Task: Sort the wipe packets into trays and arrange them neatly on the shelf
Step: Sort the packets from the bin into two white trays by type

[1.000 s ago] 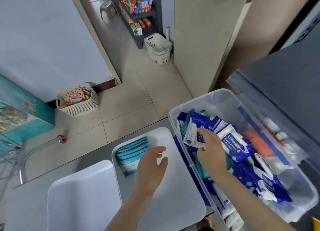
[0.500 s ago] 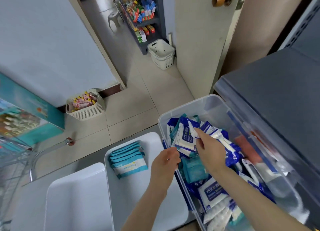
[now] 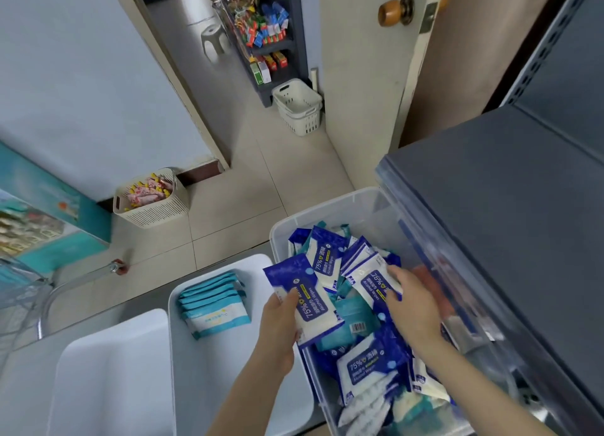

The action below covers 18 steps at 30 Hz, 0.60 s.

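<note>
A clear plastic bin (image 3: 327,210) at the right holds several blue-and-white alcohol wipe packets and some teal ones. My left hand (image 3: 281,324) grips one blue alcohol wipe packet (image 3: 304,291) lifted over the bin's left rim. My right hand (image 3: 411,305) rests inside the bin with its fingers on another blue packet (image 3: 372,282). A white tray (image 3: 202,370) left of the bin holds a row of teal wipe packets (image 3: 214,301) at its far end. A second white tray (image 3: 108,370) lies further left with nothing in it.
A grey shelf (image 3: 510,223) overhangs the bin at the right. On the tiled floor stand a cream basket of pink sweets (image 3: 150,200) and stacked white baskets (image 3: 299,108). A metal cart frame (image 3: 49,291) is at the left.
My left hand moved from the tray to the bin and took hold of a blue packet. My right hand shifted right onto another packet. The camera tilted up.
</note>
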Tool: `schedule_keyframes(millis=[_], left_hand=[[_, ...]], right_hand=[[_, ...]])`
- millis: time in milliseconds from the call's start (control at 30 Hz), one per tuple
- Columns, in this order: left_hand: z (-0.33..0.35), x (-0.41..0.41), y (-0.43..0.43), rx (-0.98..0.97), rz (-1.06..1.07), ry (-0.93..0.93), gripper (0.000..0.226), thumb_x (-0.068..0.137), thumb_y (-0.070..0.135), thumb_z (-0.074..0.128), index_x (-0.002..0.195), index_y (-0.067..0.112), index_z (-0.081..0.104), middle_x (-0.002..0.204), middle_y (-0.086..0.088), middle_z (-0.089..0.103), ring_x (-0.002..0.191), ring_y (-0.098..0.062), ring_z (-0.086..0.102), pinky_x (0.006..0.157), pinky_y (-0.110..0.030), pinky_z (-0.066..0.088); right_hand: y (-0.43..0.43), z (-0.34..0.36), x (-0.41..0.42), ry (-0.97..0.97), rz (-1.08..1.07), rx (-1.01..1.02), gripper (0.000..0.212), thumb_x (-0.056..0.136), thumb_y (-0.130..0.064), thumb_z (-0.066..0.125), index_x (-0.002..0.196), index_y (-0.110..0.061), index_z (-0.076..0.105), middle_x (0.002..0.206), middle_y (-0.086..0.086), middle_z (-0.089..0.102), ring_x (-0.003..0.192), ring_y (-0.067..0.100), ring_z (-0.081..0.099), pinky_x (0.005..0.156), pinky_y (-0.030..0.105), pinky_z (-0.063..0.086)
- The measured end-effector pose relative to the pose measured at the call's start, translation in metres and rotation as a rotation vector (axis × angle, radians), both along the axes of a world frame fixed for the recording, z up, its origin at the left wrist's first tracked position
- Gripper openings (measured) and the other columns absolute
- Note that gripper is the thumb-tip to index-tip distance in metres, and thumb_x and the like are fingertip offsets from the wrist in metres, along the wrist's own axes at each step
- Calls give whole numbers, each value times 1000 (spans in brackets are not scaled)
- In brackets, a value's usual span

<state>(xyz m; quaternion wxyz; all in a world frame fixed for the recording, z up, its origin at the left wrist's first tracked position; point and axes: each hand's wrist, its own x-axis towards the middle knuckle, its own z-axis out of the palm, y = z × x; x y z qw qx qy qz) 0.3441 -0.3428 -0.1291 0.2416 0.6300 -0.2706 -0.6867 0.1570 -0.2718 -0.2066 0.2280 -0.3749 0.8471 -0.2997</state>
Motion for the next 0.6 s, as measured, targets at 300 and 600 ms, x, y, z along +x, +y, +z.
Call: schedule_keyframes(millis=[300,600], left_hand=[[-3,7,12,-70,1,-98,9,96,22,55,99,16,61,81,-1,75,68,-18,72,53,-27,54],[0,23,12,-132,-115,-211,20,97,36,51,105,19,58,89,-1,74,75,-18,73,62,-28,56]], right_hand=[[-5,-11,-18,133,67,183,22,87,-21,62,109,-16,61,108,0,57,92,15,53,72,29,44],[-9,66,-12,-153,393,15,22,82,-8,67,84,-29,63,81,-23,62,79,-5,57,69,5,39]])
